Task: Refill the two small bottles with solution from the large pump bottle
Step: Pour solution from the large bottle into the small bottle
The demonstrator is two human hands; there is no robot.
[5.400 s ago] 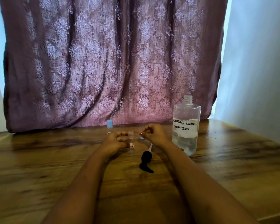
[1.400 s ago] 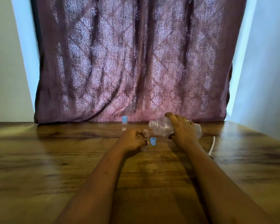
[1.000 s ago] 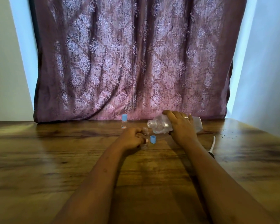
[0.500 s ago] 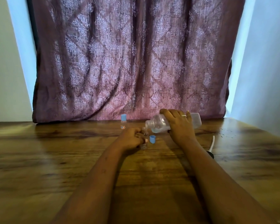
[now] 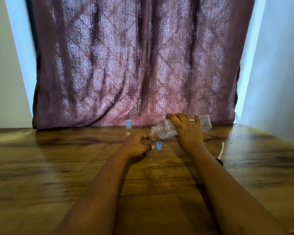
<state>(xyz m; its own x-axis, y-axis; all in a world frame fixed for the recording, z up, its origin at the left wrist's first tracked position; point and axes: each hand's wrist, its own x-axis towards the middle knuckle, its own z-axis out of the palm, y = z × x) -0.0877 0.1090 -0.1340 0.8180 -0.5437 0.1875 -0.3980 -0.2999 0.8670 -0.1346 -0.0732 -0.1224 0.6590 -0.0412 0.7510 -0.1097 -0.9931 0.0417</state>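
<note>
One wooden table (image 5: 58,167) before purple curtain (image 5: 125,65); left fingers (image 5: 142,137) around small bottle (image 5: 151,139), right fingers (image 5: 175,118) around large bottle (image 5: 163,131).

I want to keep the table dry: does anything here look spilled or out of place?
Small specks, possibly droplets, dot the table at far right. The pump lies loose near them, off the large bottle. Nothing else stands out.

Bare forearms (image 5: 108,177), ring (image 5: 191,120) on right grip (image 5: 188,131)
</note>
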